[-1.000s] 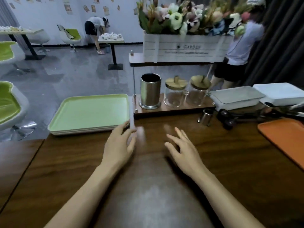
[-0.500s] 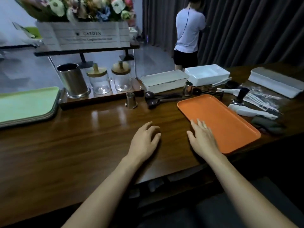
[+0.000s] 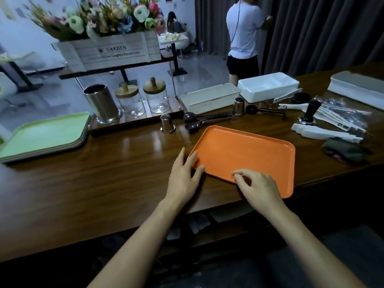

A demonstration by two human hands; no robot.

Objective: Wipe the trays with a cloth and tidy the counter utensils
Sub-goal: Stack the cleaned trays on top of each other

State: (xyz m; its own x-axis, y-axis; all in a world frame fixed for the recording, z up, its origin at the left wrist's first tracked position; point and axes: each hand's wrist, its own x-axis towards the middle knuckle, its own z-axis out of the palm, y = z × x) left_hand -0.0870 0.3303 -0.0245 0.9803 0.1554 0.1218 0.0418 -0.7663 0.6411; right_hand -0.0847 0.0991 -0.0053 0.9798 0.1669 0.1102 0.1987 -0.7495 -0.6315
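A long brown counter [image 3: 93, 183] is seen. The orange tray [image 3: 249, 154] is laid flat on it by the front edge, and one near corner seems to stick out over that edge. A pile of green trays [image 3: 45, 136] is set well apart at the far left end.

The left hand [image 3: 182, 177] is laid flat with straight fingers. Nothing is held in it, and the tray's left corner is touched by its tips. The right hand [image 3: 257, 186] is curled at the near rim, but it cannot be told if the rim is pinched. A dark lump, likely the cloth [image 3: 342, 151], is seen well apart on the right, so wiping is not yet begun.

The tray is probably being set in place. It should be slid back from the edge so it cannot be tipped off. Then it should be held down by one hand while the cloth is fetched by the other.

The flower box [image 3: 112, 53] on the shelf is filled with flowers. The lidded white box [image 3: 209, 96] is shut, so its inside is hidden. The open white box [image 3: 268, 86] beside it looks empty. The inside of the steel cup [image 3: 102, 103] is too dark to be seen. The two glass jars [image 3: 131, 104] with wooden lids look empty. Dark spoons [image 3: 197, 121] are laid loose just behind the tray, between two little metal cups [image 3: 167, 122].
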